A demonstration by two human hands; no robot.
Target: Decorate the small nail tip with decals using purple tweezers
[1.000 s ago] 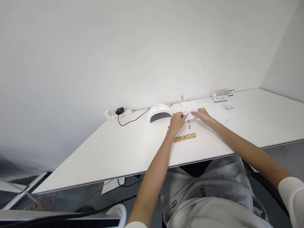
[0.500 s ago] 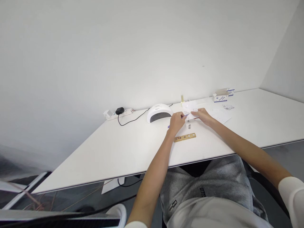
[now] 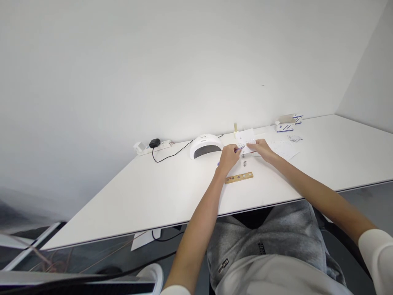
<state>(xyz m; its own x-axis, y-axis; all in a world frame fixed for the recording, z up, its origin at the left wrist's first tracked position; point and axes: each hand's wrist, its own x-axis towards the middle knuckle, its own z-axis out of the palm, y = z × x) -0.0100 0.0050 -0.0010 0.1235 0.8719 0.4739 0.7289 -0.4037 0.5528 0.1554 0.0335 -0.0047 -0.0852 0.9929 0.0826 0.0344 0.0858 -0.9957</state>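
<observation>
My left hand (image 3: 229,157) is closed on a thin purple tool (image 3: 240,148) that looks like tweezers. One end shows behind the hand, and the tip reaches the white sheet (image 3: 248,150), which carries small printed marks. That sheet is pinched at its right side by my right hand (image 3: 260,148). Just below the sheet, a small shiny piece (image 3: 245,164) lies on the table. Nearer to me is a gold strip (image 3: 238,178) with several round spots along it. Whether the tip grips anything is too small to tell.
A white nail lamp (image 3: 206,144) stands left of my hands, its cord leading to a power strip (image 3: 153,148). A small bottle (image 3: 235,127) is behind the sheet. Printed sheets (image 3: 284,150), a clear packet (image 3: 294,138) and open boxes (image 3: 285,125) lie to the right.
The white sheet has tilted slightly between my hands, and its marks show less clearly. The purple tool's tip remains at the sheet. Both hands have barely moved.
</observation>
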